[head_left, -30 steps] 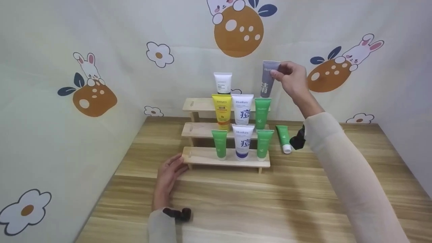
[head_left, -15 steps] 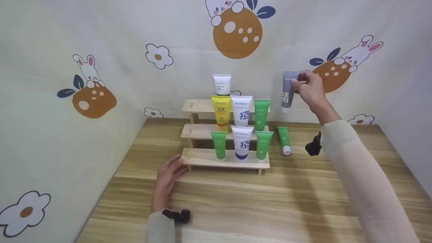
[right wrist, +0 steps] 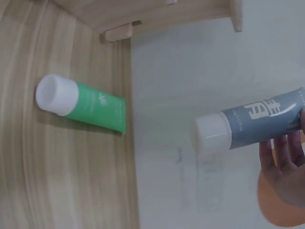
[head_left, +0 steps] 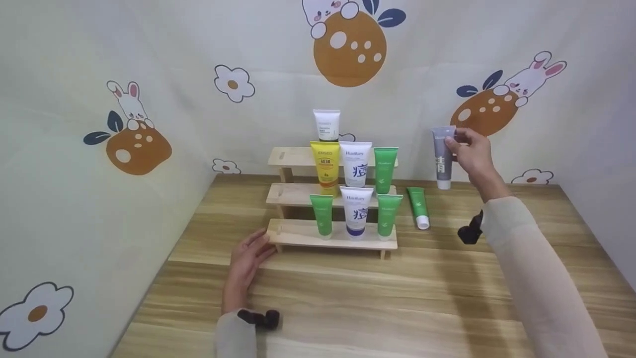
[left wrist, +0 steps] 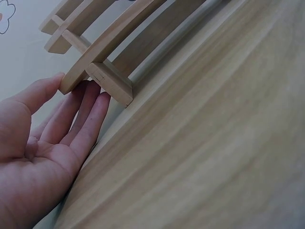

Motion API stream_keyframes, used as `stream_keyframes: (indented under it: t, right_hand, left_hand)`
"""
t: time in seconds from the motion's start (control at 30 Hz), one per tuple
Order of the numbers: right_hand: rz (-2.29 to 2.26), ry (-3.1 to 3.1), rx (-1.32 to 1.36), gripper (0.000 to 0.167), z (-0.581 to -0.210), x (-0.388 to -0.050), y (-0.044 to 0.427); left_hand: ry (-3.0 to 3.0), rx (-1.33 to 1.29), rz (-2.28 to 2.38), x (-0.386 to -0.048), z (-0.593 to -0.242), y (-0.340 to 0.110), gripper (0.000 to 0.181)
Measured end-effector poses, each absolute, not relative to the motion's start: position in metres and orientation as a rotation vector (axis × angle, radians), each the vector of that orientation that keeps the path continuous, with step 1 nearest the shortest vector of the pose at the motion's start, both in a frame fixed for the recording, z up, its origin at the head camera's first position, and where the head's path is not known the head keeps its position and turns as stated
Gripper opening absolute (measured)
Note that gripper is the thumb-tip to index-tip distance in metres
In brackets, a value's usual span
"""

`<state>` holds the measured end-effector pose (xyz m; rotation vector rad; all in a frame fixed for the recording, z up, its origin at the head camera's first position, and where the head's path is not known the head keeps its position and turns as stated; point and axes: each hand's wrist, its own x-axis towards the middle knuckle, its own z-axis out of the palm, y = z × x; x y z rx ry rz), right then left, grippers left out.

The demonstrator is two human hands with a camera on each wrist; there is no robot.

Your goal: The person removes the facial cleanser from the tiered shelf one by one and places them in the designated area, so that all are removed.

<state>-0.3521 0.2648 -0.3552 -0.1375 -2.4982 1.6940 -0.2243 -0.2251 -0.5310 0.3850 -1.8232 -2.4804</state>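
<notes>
My right hand (head_left: 474,154) pinches a grey tube (head_left: 441,161) near its flat top end, white cap down, right of the rack and above the table. In the right wrist view the grey tube (right wrist: 267,117) shows large white lettering. My left hand (head_left: 247,258) pinches the left end of the lowest step of the three-tier wooden rack (head_left: 298,233); the left wrist view shows the thumb on the board's edge (left wrist: 71,81) and fingers beneath. A green tube (head_left: 419,206) with a white cap lies on the table right of the rack.
On the bottom step stand two green tubes and a white tube (head_left: 357,211). The middle step holds a yellow tube (head_left: 326,166), a white tube and a green tube (head_left: 385,169). One white tube (head_left: 327,124) is on the top step. A patterned cloth (head_left: 278,49) hangs behind.
My right hand has carried the grey tube away from above the top step, to the right and down. My left hand stays at the rack's corner.
</notes>
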Motion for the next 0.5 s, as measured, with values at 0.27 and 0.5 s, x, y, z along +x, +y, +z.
stream_keyframes:
  t: [0.27,0.5]
  right_hand:
    - [1.764,-2.512,-0.196,0.056,-0.385,-0.351,0.27]
    - [1.887,-2.455,-0.341,0.055,-0.406,-0.351,0.272]
  left_hand:
    - [-1.828,0.355,-2.491,-0.224,-0.53,-0.226,0.05]
    - [-1.836,0.392,-2.494,-0.224,-0.53,-0.228,0.046]
